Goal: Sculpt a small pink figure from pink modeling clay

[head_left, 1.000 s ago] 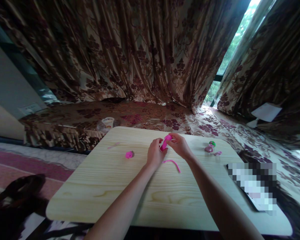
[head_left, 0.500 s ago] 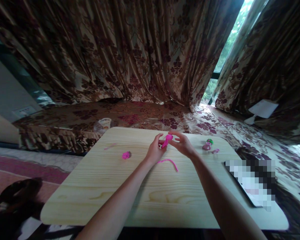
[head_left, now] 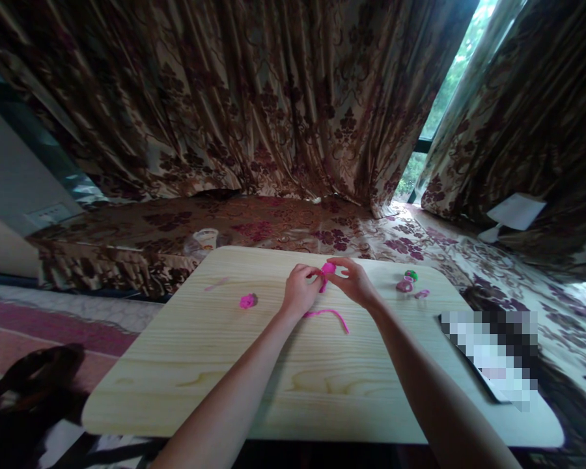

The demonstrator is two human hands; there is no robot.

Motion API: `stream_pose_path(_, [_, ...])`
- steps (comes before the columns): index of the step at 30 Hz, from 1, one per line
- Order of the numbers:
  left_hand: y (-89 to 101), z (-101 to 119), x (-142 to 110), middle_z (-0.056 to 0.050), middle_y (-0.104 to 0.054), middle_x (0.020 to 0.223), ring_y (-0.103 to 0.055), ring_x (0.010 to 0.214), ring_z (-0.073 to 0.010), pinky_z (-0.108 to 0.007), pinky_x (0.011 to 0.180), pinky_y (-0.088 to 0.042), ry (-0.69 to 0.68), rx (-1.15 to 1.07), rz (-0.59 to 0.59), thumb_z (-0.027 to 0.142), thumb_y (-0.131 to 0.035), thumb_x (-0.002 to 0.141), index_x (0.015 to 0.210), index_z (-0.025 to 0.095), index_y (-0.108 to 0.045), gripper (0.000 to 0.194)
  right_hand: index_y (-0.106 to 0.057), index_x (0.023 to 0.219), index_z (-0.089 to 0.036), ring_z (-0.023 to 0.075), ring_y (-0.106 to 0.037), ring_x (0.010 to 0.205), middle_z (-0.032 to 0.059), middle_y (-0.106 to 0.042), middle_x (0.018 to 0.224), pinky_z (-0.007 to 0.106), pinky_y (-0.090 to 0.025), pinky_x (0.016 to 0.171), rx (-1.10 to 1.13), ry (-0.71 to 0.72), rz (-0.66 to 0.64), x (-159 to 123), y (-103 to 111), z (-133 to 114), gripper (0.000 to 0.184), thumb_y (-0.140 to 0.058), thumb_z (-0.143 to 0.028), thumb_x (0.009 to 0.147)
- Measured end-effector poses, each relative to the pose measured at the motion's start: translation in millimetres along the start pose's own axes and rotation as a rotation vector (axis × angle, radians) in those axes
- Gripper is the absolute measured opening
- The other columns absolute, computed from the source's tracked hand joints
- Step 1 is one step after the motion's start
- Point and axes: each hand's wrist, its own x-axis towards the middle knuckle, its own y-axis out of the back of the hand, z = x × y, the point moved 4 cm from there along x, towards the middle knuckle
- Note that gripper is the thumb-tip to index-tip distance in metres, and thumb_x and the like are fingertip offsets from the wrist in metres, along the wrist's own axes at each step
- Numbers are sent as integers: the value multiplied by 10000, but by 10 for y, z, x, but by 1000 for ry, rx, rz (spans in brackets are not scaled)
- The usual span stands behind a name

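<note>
- Pale wooden table point(head_left: 190, 391), broad stretch of wood toward near edge point(head_left: 283, 435).
- Close to far edge point(head_left: 268, 255): left hand point(head_left: 300, 288), right hand point(head_left: 355, 283), fingers of both clamped on one pink piece point(head_left: 329, 268).
- Nearer, one pink strand point(head_left: 329, 311); left, one pink clump point(head_left: 247, 301); right, one green lump point(head_left: 411, 275).

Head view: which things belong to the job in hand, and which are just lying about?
In the work:
pink piece, held in the left hand and right hand
pink strand near them, probably
pink lump, probably

Apparently lying about:
green and pink items
pixelated object
tub
white lamp
</note>
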Motion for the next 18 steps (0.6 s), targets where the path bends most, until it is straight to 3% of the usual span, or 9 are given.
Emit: stream_pose_path(18, [250, -368, 193, -52, -633, 892, -578, 827, -175, -303, 802, -451, 6, 94, 45, 189, -565, 724, 878, 189, -674, 189, -615, 933, -215, 212, -531, 894, 52, -609, 916, 352, -452, 770, -199, 21, 112, 92, -311, 63, 227, -625, -272, 714])
